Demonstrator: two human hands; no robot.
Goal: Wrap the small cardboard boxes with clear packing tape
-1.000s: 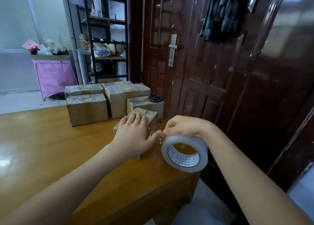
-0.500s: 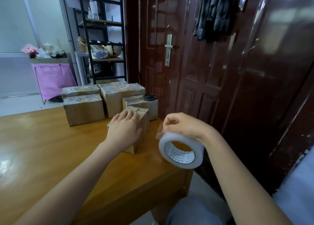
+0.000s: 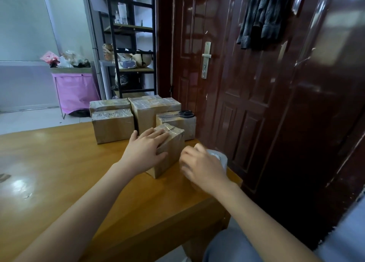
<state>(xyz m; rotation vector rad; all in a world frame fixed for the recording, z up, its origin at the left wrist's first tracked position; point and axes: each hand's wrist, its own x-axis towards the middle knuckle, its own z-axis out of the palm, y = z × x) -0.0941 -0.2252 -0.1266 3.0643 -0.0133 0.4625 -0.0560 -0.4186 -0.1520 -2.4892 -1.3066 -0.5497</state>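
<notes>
Box (image 3: 170, 153) under my left hand (image 3: 147, 150) sits near the table (image 3: 59, 172) corner, its long axis running away from me and slightly left, one near corner pointing at me; my fingers lie straight and lightly spread across its top and left face, thumb against the near face. Just right of those fingers, my right hand (image 3: 201, 167) blurs over the tape roll (image 3: 219, 158), fingers curled, though I cannot tell the exact grip. I judge the wrap goes best if I pin the box firmly and pull the tape taut, square to that axis.
</notes>
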